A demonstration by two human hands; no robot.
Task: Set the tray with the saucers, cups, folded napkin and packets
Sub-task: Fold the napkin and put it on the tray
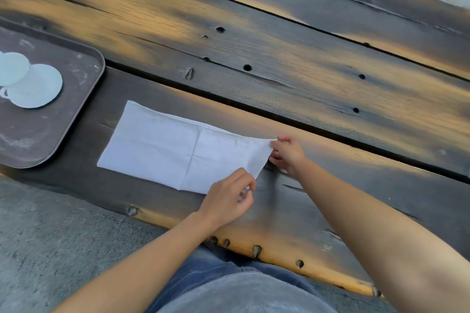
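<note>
- We log a white napkin point(162, 145) lying on the nearest plank of the wooden table point(279, 63). It is folded into a long strip, and one crease crosses it near the middle.
- The napkin's left end lies flat just beside the right rim of the tray point(84, 99), not touching it. Its right end sits between the two hands.
- The left hand point(229, 197) has its fingers curled and pinches the near right corner of the napkin between thumb and fingertips.
- The right hand point(287, 154) has its fingers bent and pinches the far right corner. The corner tip shows just past the fingertips.
- The edge of cloth stretched between the two hands shows several layers. It appears to be raised a little off the wood, though we cannot tell for sure.
- The dark tray sits at the left edge of the view, partly cut off by it. The tray rests on the table.
- On the tray we see a white saucer point(43, 91) and a white cup point(12, 71). The cup overlaps the saucer's far left side and is itself clipped by the frame.
- The table planks are dark with amber patches and have small holes.
- Grey ground point(50, 236) shows at lower left. Blue trousers point(203, 272) show at the bottom, close to the table edge.
</note>
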